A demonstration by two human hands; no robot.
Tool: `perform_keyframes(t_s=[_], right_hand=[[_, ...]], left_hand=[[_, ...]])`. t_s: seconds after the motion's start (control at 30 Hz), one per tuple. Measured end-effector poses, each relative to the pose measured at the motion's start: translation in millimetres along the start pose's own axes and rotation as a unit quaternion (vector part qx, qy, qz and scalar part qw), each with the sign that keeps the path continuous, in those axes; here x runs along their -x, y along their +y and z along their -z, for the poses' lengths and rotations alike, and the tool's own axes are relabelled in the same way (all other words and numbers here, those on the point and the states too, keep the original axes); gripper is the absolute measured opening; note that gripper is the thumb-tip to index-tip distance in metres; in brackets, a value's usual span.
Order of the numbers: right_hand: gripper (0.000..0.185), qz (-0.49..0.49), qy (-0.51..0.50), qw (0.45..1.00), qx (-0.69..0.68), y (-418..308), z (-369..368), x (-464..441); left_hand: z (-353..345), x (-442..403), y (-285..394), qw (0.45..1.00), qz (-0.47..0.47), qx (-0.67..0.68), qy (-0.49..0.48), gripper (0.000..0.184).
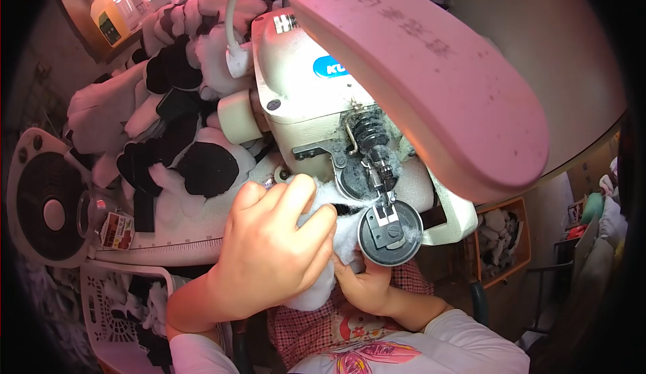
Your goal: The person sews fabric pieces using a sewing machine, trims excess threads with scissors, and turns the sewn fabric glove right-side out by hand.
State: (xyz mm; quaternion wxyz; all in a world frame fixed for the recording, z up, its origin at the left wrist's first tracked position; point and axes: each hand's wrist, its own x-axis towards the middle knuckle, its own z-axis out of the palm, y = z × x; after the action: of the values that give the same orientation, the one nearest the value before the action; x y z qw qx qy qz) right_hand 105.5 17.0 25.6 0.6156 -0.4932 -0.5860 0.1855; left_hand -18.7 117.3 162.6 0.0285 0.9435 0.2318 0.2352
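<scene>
My left hand (279,239) is closed, its curled fingers gripping the edge of a fluffy white fabric piece (315,294) left of the sewing machine's round dark plate (391,234). Below that plate, my right hand (363,285) pinches the same piece between thumb and fingers; some of its fingers are hidden behind it. The piece's upper edge reaches the metal presser parts (385,206) above the plate. Lint coats the needle mechanism (370,142) of the white machine head (316,91).
A pink lamp cover (431,71) overhangs the machine. Black and white fluffy pieces (168,125) are piled at left, near a speaker-like round unit (50,202) and a small box (118,231). A white basket (96,307) stands lower left, an orange crate (527,239) at right.
</scene>
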Motion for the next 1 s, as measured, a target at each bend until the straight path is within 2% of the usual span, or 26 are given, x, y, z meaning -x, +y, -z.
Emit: perform_keyframes(t_s=[0.17, 0.23, 0.27, 0.33, 0.43, 0.57, 0.63, 0.77, 0.83, 0.87, 0.93, 1.0], right_hand=[[0.044, -0.004, 0.005, 1.0, 0.003, -1.1, -0.2, 1.8], [0.046, -0.044, 0.0, 0.999, -0.027, 1.1, -1.3, 4.7], [0.046, -0.045, 0.0, 0.999, -0.027, -0.9, -2.0, 3.9], [0.035, -0.107, 0.043, 0.989, -0.088, -7.2, -4.1, 0.6], [0.036, -0.114, 0.051, 0.985, -0.122, -8.3, -4.7, 0.6], [0.037, -0.098, 0.025, 0.99, -0.094, -5.6, -1.0, 1.5], [0.047, 0.005, -0.031, 0.999, -0.005, -2.6, 3.3, -3.7], [0.04, 0.025, -0.029, 0.999, 0.031, -14.8, 12.1, -16.2], [0.034, 0.104, -0.069, 0.982, 0.139, -18.7, 24.4, -19.2], [0.034, 0.103, -0.069, 0.982, 0.14, -25.0, 31.3, -22.0], [0.03, 0.172, -0.108, 0.955, 0.217, -42.8, 47.4, -28.0], [0.029, 0.205, -0.109, 0.95, 0.208, -55.2, 63.9, -34.3]], left_hand=[[4.2, 1.4, 2.7, 1.0, 0.012, 0.018, 0.018, 0.013], [1.7, 2.7, 1.1, 0.996, -0.007, 0.04, 0.085, 0.014], [0.4, 4.3, -0.1, 0.996, -0.007, 0.04, 0.085, 0.014], [-1.7, 8.2, -1.7, 0.996, -0.032, 0.018, 0.085, 0.016], [0.9, 8.1, 1.4, 0.995, -0.024, 0.016, 0.091, 0.02], [-3.1, 10.0, 0.4, 0.991, -0.055, -0.021, 0.119, 0.023], [1.0, 11.2, 2.2, 0.988, -0.072, -0.109, 0.079, 0.026], [3.8, 11.2, 1.9, 0.989, -0.066, -0.11, 0.075, 0.029], [6.1, 10.4, -4.6, 0.982, -0.075, -0.095, 0.147, 0.03], [5.0, 10.2, -6.6, 0.981, -0.074, -0.09, 0.158, 0.029], [0.6, 10.3, -8.9, 0.98, -0.078, -0.084, 0.166, 0.028], [-1.1, 10.5, -9.7, 0.978, -0.081, -0.078, 0.175, 0.027]])
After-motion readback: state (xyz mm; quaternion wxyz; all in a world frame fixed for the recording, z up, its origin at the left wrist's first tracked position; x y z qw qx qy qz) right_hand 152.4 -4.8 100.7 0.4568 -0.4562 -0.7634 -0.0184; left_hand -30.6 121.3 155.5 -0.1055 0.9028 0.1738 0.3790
